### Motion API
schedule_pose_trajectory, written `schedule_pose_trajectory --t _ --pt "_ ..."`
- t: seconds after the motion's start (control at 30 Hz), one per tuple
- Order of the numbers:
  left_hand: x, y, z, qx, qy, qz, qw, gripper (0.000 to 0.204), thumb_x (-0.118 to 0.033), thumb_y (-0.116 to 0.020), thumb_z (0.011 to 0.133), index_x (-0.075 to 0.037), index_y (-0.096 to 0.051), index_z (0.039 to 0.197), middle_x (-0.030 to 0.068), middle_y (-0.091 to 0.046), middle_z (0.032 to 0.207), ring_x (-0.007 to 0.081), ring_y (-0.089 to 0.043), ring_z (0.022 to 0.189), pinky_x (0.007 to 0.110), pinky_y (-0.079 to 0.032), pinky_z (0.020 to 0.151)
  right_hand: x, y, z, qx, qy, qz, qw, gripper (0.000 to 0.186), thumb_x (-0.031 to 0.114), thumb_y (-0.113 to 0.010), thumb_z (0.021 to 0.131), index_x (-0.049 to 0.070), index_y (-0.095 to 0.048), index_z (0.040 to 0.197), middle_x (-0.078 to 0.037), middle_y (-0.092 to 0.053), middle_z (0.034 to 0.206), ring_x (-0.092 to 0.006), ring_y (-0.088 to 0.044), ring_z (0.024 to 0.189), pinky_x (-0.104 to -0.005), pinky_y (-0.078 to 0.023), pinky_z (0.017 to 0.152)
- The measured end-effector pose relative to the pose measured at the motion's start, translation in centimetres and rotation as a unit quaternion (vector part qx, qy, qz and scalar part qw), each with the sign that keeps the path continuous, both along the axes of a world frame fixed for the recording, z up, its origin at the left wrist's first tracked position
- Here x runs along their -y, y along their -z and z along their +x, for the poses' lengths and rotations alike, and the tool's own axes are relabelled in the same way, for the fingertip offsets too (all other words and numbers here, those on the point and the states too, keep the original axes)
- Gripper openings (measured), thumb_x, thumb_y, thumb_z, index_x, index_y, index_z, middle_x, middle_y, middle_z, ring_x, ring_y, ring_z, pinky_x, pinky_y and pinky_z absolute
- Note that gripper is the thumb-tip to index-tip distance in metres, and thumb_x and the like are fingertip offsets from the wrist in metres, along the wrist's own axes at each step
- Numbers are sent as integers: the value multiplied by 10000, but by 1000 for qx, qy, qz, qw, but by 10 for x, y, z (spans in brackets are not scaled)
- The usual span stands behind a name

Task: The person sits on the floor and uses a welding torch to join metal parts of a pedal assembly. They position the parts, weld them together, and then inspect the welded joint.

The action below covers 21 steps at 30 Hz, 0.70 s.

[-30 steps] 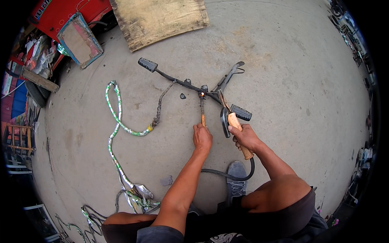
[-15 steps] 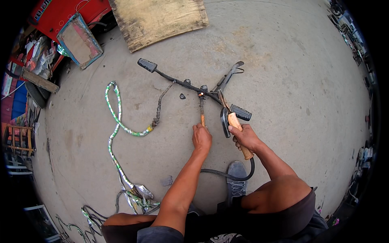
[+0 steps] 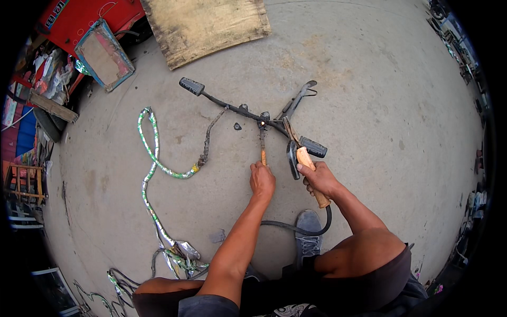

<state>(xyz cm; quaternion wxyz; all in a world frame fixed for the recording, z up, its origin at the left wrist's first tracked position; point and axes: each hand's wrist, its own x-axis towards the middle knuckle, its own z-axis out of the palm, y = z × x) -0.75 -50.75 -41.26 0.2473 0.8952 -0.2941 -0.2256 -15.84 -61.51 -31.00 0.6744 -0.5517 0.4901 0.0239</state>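
A black motorcycle footrest bar (image 3: 222, 101) lies on the concrete, with a ribbed rubber peg (image 3: 191, 86) at its left end and another peg (image 3: 313, 147) at its right. My left hand (image 3: 262, 179) is closed round the orange handle of a slim rusty metal tool, its far end against the middle of the bar. A small bright glowing spot (image 3: 262, 123) shows there. My right hand (image 3: 320, 182) grips a welding electrode holder (image 3: 305, 158) by its tan handle, jaws over the bar's right part. A pedal lever (image 3: 299, 98) juts up from the bar.
A foil-wrapped cable (image 3: 147, 187) loops on the left, its dark rusty rod (image 3: 210, 132) reaching the bar. The holder's black cable (image 3: 296, 229) passes my shoe (image 3: 309, 238). A plywood board (image 3: 208, 31) and framed panel (image 3: 105, 55) lie beyond; clutter lines the left.
My left hand has shifted very slightly left with the tool. The electrode holder and the bar stay in place.
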Motion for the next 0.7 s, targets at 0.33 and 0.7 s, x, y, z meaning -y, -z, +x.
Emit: schedule_pose_trajectory --t 0.33,0.7 --pt "0 3 0 8 3 -3 1000 240 -139 -558 940 64 -533 1065 254 -534 1054 431 -629 898 473 -533 780 0 -3 1 1 4 1 1000 457 469 -671 880 37 -530 828 -27 -522 635 -107 -513 469 -282 -444 401" --pt "1 0 -1 4 2 -1 1000 243 -130 -559 940 74 -533 1070 250 -530 1063 425 -627 892 466 -535 772 1 -4 7 -12 -20 -2 1000 449 463 -654 890 39 -519 833 -34 -533 644 -114 -522 490 -291 -459 430"
